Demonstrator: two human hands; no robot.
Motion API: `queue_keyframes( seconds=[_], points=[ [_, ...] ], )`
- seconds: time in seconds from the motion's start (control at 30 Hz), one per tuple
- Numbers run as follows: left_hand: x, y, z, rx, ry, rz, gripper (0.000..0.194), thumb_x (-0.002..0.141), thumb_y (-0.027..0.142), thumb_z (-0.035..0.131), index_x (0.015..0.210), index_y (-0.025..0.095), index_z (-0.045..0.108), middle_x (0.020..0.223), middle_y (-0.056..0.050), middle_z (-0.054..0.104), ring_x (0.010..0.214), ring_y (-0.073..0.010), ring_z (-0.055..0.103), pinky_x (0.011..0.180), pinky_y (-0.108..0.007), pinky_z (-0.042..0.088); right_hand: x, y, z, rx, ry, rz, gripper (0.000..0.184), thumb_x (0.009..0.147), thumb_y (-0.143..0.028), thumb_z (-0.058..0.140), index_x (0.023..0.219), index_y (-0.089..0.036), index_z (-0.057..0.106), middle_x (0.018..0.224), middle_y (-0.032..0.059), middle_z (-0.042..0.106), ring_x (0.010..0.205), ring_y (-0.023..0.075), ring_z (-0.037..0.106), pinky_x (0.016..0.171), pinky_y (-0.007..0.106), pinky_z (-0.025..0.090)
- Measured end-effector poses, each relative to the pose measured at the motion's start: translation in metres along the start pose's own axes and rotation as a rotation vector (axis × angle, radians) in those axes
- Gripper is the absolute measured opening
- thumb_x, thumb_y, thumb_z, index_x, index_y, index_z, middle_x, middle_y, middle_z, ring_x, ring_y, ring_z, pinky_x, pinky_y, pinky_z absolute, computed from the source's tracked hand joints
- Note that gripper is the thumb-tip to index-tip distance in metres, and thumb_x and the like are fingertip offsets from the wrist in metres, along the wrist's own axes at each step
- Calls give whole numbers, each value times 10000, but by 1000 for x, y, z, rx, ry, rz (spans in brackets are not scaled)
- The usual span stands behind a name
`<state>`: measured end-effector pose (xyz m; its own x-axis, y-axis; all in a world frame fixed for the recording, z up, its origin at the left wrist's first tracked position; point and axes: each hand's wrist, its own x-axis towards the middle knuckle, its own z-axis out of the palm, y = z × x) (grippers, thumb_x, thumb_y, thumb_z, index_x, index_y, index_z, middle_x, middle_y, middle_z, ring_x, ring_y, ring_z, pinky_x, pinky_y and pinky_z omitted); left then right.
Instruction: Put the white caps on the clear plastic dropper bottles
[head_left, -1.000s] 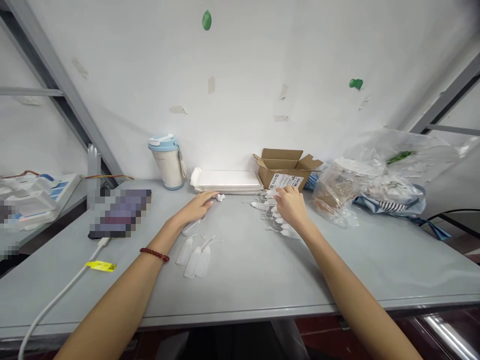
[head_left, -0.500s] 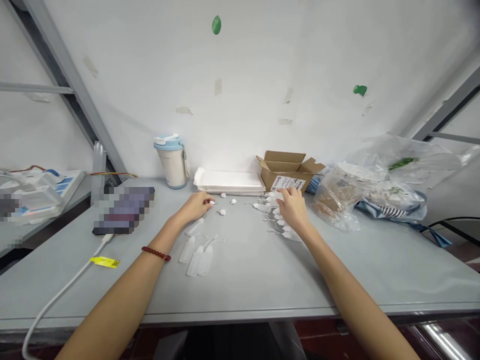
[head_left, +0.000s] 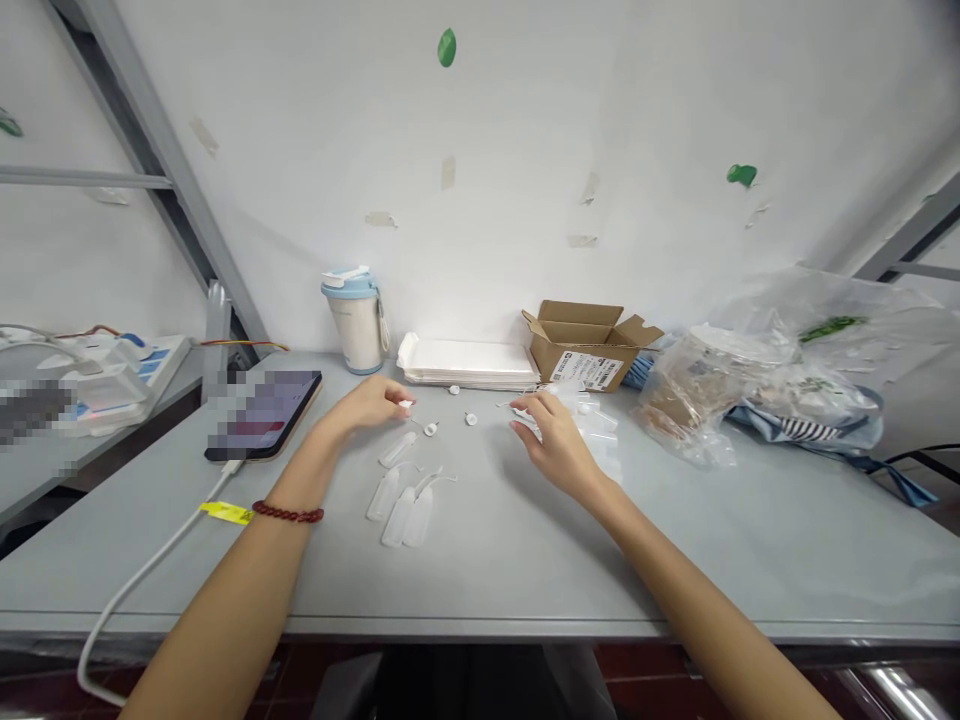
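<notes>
**Left hand (head_left: pixel 366 405):** fingers and thumb drawn together, tips almost meeting; a small white plastic cap (head_left: pixel 406 404) shows at the fingertips, looks pinched, but too small to be sure.

**Right hand (head_left: pixel 553 437):** thumb and fingers partly curled around a translucent plastic piece (head_left: pixel 526 421), which looks held; the exact grip is partly hidden by the fingers.

**Hands now:** both low over the grey tabletop (head_left: pixel 480 600), well apart, working among small plastic parts.

**Between the hands:** loose white caps (head_left: pixel 430 428) lie apart from each other on the table, just ahead of the left hand.

**Nearest the left wrist:** small translucent squeeze bottles (head_left: pixel 397 517), lying flat in a loose group, some with thin loops attached.

**Beside the right hand:** a heap of clear plastic pieces (head_left: pixel 598 428), touching the fingers' side.

**Further back:** stack of white foam trays (head_left: pixel 465 363), open cardboard box (head_left: pixel 592 345) with a printed label, blue-lidded tumbler (head_left: pixel 355 322), pixelated tablet (head_left: pixel 262 415) with white cable (head_left: pixel 154 560), plastic bag (head_left: pixel 694 392) at far right.

**Wrist:** red bead bracelet (head_left: pixel 289 514) on the left.
</notes>
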<state>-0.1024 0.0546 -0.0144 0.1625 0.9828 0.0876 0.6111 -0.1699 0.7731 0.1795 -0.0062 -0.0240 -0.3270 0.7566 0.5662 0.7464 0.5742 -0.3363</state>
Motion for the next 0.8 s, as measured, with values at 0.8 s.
queue_keyframes(
  seconds=[0.8],
  points=[
    [-30, 40, -2, 563, -262, -37, 152, 591, 207, 555, 734, 172, 589, 815, -49, 649, 764, -208, 596, 619, -252, 413, 3, 6, -5, 53, 47, -17, 134, 883, -242, 470, 882, -180, 589, 884, 97, 606, 842, 222, 566, 728, 357, 440]
  ],
)
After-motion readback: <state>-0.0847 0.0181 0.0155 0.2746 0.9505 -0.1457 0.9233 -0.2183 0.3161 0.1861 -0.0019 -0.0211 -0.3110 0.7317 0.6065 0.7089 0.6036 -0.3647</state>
